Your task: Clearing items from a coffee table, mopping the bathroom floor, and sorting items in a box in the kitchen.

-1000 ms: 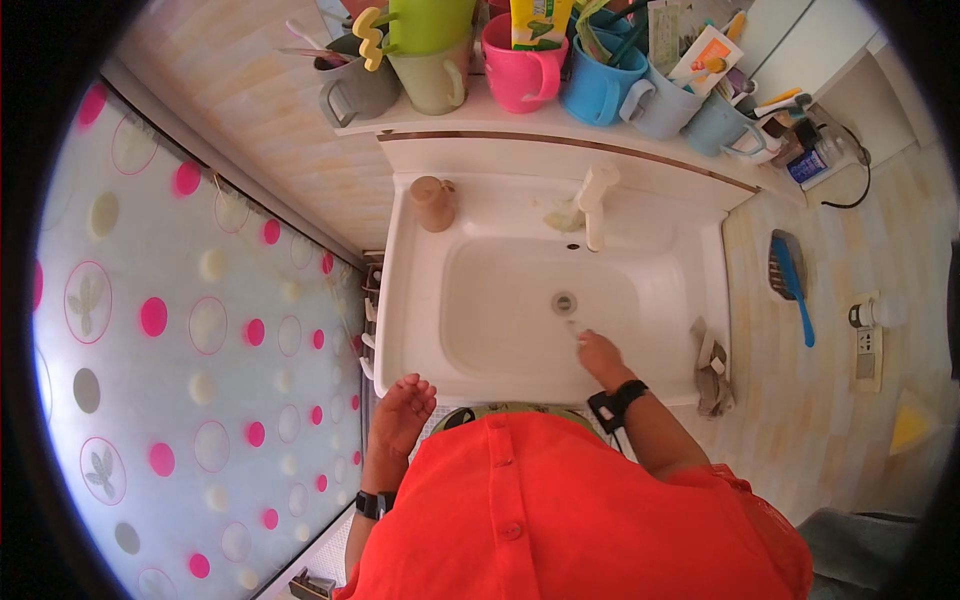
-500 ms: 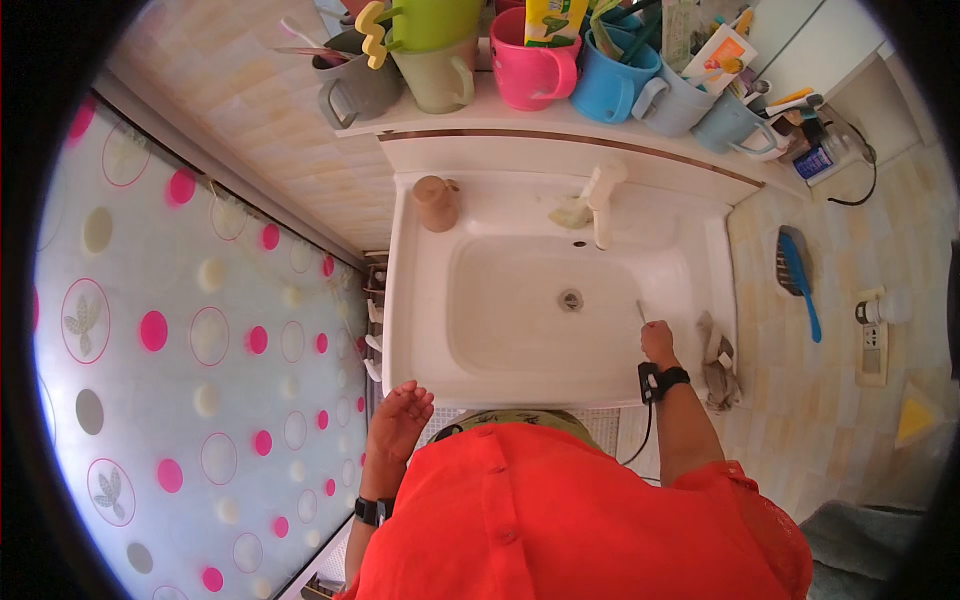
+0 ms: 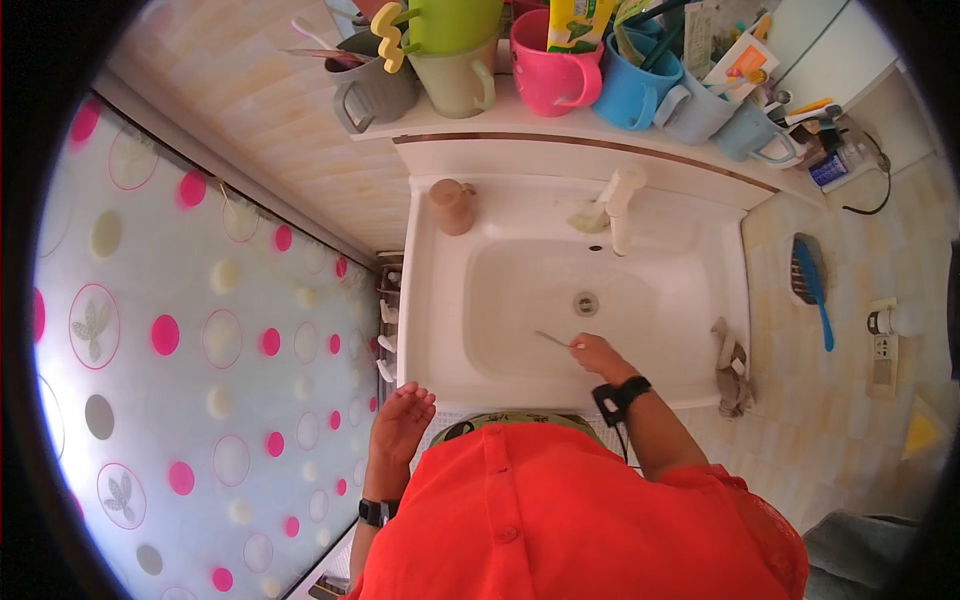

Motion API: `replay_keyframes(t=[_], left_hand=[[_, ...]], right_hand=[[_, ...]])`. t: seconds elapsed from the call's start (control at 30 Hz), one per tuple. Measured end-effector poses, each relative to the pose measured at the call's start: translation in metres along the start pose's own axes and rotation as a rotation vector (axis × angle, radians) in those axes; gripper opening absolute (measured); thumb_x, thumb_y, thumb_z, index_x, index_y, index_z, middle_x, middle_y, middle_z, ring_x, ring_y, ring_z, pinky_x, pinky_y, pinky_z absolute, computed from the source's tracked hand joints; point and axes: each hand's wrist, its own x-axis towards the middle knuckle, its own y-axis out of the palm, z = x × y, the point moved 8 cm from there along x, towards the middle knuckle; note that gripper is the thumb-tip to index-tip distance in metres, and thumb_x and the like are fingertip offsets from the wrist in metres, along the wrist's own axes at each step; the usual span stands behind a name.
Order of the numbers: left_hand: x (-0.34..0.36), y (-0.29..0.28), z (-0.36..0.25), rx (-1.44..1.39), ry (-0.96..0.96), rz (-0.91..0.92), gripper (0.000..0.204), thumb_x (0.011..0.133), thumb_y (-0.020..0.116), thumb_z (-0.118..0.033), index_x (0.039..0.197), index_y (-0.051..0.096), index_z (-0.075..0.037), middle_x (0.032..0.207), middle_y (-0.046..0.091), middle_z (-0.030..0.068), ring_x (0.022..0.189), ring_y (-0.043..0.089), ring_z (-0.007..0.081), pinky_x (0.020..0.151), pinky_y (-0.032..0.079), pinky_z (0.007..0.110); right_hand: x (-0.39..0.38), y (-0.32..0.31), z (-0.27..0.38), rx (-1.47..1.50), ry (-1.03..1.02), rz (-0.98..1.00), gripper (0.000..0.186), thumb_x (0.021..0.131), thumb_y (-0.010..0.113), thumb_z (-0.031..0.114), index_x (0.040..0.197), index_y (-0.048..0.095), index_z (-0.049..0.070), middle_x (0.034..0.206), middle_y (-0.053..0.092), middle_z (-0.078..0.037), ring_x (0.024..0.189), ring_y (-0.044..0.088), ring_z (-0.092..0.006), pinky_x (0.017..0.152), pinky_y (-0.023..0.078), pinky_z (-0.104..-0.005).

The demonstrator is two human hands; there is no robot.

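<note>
Over the near part of the white sink [image 3: 430,320], my right hand [image 3: 600,356] is closed round a slim, pale stick-like thing [image 3: 553,339]. Its thin end points left across the basin; its exact kind is too small to make out. My left hand [image 3: 402,414] hangs beside the sink's near left corner, palm turned up, fingers loosely bent, nothing visible in it. A pale faucet [image 3: 622,203] stands at the back of the sink, with a light greenish lump [image 3: 588,218], perhaps soap, beside it. The brown mug-shaped container [image 3: 452,207] sits at the back left corner.
A shelf [image 3: 480,125] behind the sink bears a pink mug [image 3: 548,85], a blue mug [image 3: 630,95] and several others. A grey cloth [image 3: 733,370] hangs over the right rim. A blue-handled brush [image 3: 815,285] hangs on the right wall. A dotted panel [image 3: 220,300] stands left.
My right hand has moved left from the sink's right side to the near middle of the basin, with the stick-like thing now pointing left. My left hand has hardly moved.
</note>
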Motion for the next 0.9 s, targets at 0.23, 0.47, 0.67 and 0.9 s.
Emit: replay_keyframes(t=[0.23, 0.47, 0.67, 0.9], left_hand=[[0.013, 0.009, 0.002, -0.009, -0.044, 0.059, 0.013, 0.086, 0.053, -0.009, 0.098, 0.054, -0.005, 0.091, 0.059, 0.0061, 0.090, 0.059, 0.0215, 0.082, 0.047, 0.033], [0.004, 0.004, 0.001, 0.010, -0.015, -0.003, 0.012, 0.085, 0.052, -0.008, 0.097, 0.053, -0.005, 0.091, 0.059, 0.0062, 0.090, 0.059, 0.0216, 0.081, 0.048, 0.034], [-0.001, 0.001, 0.001, 0.022, -0.001, -0.035, 0.013, 0.085, 0.051, -0.008, 0.098, 0.053, -0.005, 0.091, 0.058, 0.0069, 0.090, 0.059, 0.0221, 0.082, 0.047, 0.033], [0.007, 0.014, 0.008, 0.047, -0.041, 0.016, 0.013, 0.085, 0.054, -0.011, 0.097, 0.054, -0.006, 0.091, 0.059, 0.0064, 0.090, 0.059, 0.0218, 0.082, 0.047, 0.033]], right_hand=[[-0.035, -0.123, -0.124, 0.019, 0.202, -0.362, 0.018, 0.081, 0.054, 0.019, 0.090, 0.058, 0.004, 0.071, 0.060, -0.009, 0.065, 0.058, -0.0197, 0.058, 0.047, -0.0310], [0.024, -0.105, -0.055, -0.323, -0.017, -0.636, 0.019, 0.082, 0.050, 0.019, 0.088, 0.059, 0.003, 0.084, 0.062, -0.019, 0.082, 0.057, -0.0380, 0.072, 0.046, -0.0437], [0.016, 0.003, 0.032, -0.246, -0.211, -0.140, 0.023, 0.081, 0.050, 0.019, 0.092, 0.064, 0.006, 0.093, 0.063, -0.016, 0.087, 0.057, -0.0341, 0.075, 0.046, -0.0410], [-0.019, -0.095, -0.081, -0.352, -0.021, -0.467, 0.021, 0.077, 0.054, 0.020, 0.080, 0.064, 0.001, 0.078, 0.062, -0.019, 0.075, 0.058, -0.0362, 0.068, 0.046, -0.0420]])
